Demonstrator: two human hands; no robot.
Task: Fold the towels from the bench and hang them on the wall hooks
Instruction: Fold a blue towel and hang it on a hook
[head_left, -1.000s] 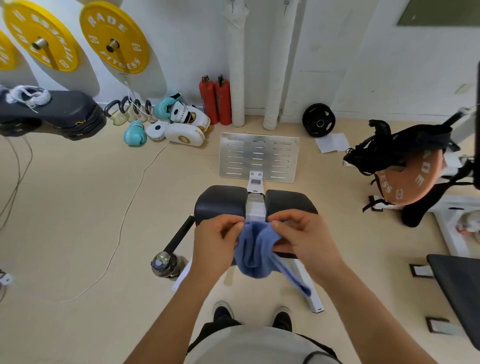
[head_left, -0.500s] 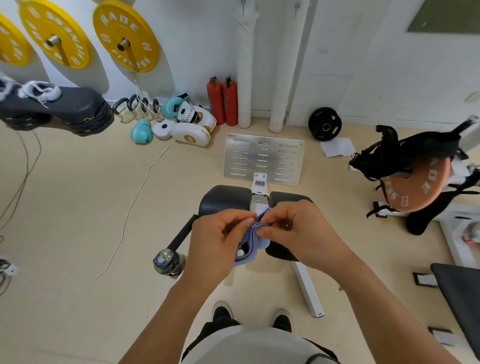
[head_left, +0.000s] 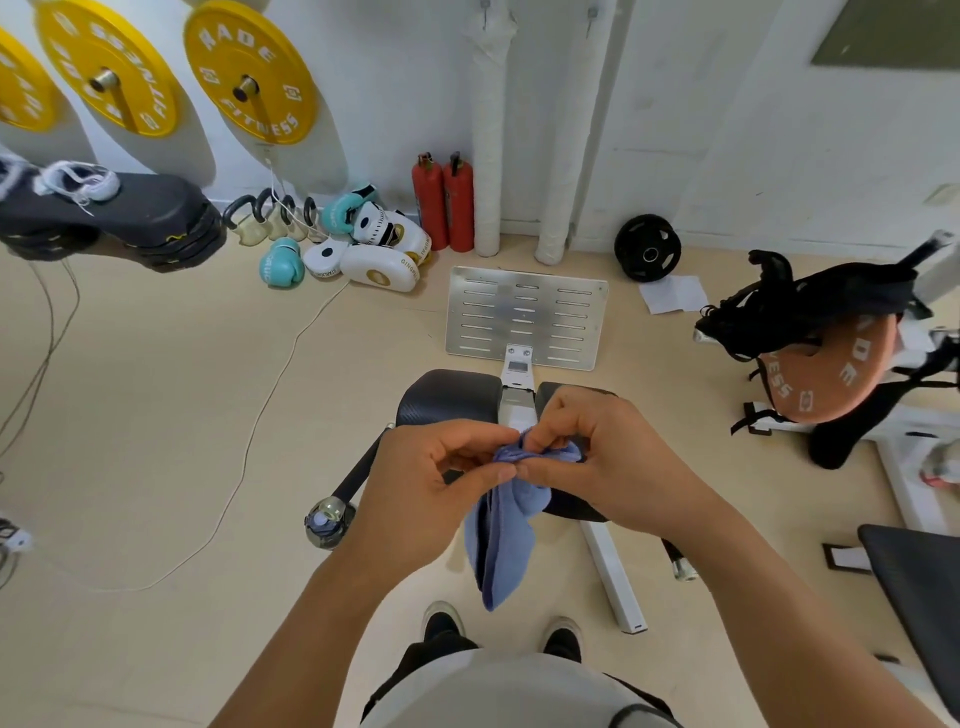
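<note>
Both hands meet at the top edge of a blue towel. Left hand pinches the bunched hem between thumb and forefinger; right hand has its fingers curled over the same gathered edge, grip tight on the cloth. The two grips nearly touch, thumb tip to thumb tip.

Below the grip the towel hangs free in a narrow doubled drape, tapering to a point above the shoes. Soft, limp, light (likely microfibre or thin terry, though the weave is too blurred to be sure). It will sag wherever unsupported, so best taken by the corners or along a hem and spread taut before creasing.

Just behind the grip: the desk, black textured padding split by a white metal spine. Beyond it, a slotted steel plate on the floor. Far beyond, at the wall, two red extinguishers.
</note>
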